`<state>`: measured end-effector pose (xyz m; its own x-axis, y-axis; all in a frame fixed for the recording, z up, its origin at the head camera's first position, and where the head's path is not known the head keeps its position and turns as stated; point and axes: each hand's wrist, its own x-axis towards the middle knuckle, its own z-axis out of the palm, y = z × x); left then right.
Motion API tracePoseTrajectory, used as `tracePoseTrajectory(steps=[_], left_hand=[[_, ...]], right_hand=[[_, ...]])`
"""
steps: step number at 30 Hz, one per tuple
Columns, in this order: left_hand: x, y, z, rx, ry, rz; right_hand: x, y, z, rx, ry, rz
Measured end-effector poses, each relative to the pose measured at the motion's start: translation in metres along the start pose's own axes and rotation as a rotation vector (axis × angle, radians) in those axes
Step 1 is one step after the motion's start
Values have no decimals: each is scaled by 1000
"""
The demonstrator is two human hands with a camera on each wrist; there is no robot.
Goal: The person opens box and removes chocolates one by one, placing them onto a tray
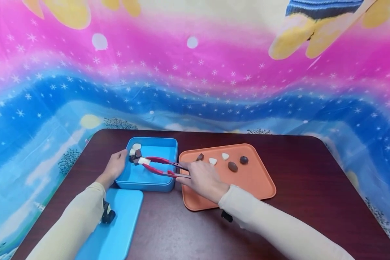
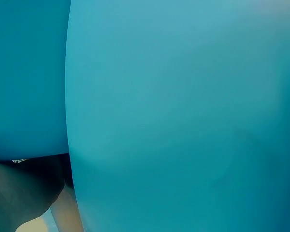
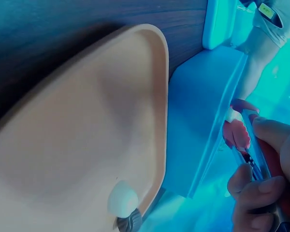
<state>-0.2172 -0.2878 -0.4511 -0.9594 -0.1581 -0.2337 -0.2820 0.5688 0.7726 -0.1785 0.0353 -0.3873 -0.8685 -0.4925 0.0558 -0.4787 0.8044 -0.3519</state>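
Note:
My right hand [image 1: 203,180] grips red-tipped tongs [image 1: 154,170]. A white chocolate-like block [image 1: 144,161] sits between the tong tips, over the left part of an open blue box [image 1: 149,187]. Below and beside it, dark pieces [image 1: 138,154] and white pieces [image 1: 136,146] are gathered along the box's left wall. My left hand [image 1: 115,166] holds that left side from outside; the left wrist view shows part of the hand [image 2: 19,200] under blue plastic. In the right wrist view, fingers curl round the tongs [image 3: 267,152], whose tips reach over the box [image 3: 198,106].
An orange tray [image 1: 256,184] right of the box bears white pieces [image 1: 225,156], a brown oval piece [image 1: 233,167], a round dark piece [image 1: 244,160] and a dark block [image 1: 199,157]. The blue lid [image 1: 123,224] lies in front of the box, under my left forearm. A patterned cloth [image 1: 195,79] hangs behind the table.

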Motion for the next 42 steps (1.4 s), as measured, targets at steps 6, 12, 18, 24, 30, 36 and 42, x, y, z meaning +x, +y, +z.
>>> tracePoseTrajectory(steps=[6,12,18,24,30,36,42], left_hand=[[-3,-1,-2,-2,-3,5],[-3,-2,-2,-3,-10,-7],[-2,-2,-1,-16,-12,2],[-1,-1,1,-12,-10,5],[-1,1,-2,-11,2,8],[-1,0,-2,-14,-11,10],[0,-1,0,-11,-13,8]], right_hand=[[-12,10,-6,17,27,58],[-21,25,-11,0,75,108],[-30,41,-16,-44,118,99],[-50,55,-22,9,124,141],[-69,66,-29,45,143,142],[-90,79,-31,19,149,164],[-107,89,-31,-21,167,165]])
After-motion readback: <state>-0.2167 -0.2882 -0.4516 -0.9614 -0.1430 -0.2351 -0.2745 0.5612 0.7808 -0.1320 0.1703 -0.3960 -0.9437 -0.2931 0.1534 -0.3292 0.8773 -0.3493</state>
